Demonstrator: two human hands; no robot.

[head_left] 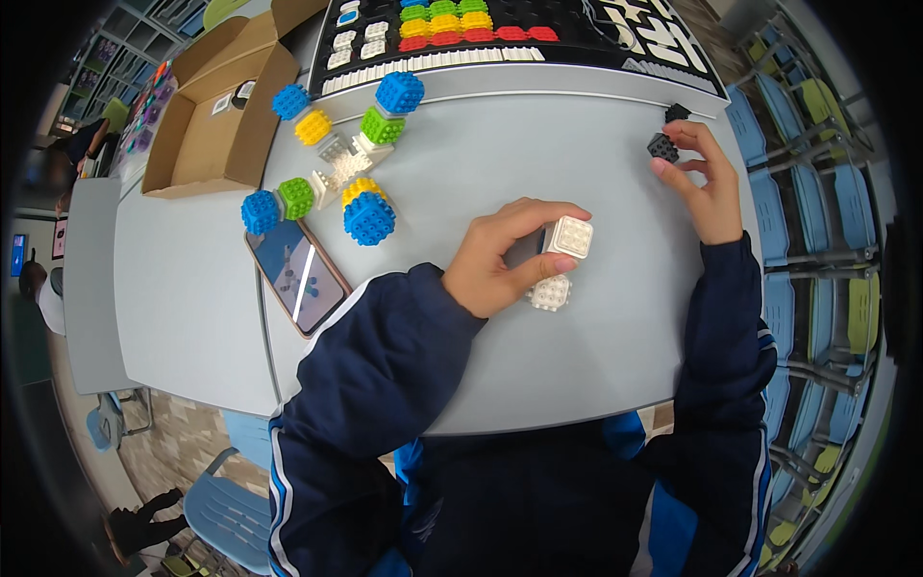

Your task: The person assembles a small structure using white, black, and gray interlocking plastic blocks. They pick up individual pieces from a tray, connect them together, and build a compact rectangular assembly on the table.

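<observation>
My left hand is closed around a white cube-shaped block with a studded face, gripped between thumb and fingers. Just below it is a white studded block; whether the two are joined I cannot tell. Over to the right, the thumb and fingers of my right hand pinch a black studded block. A second black piece lies just beyond, by the tray's edge. Left of my hands stands a branching model of white, grey, yellow, green and blue studded blocks.
A phone lies beside the model, showing a picture of a similar build. At the back sits a parts tray with coloured and white blocks. An open cardboard box is at far left. Blue chairs line the right.
</observation>
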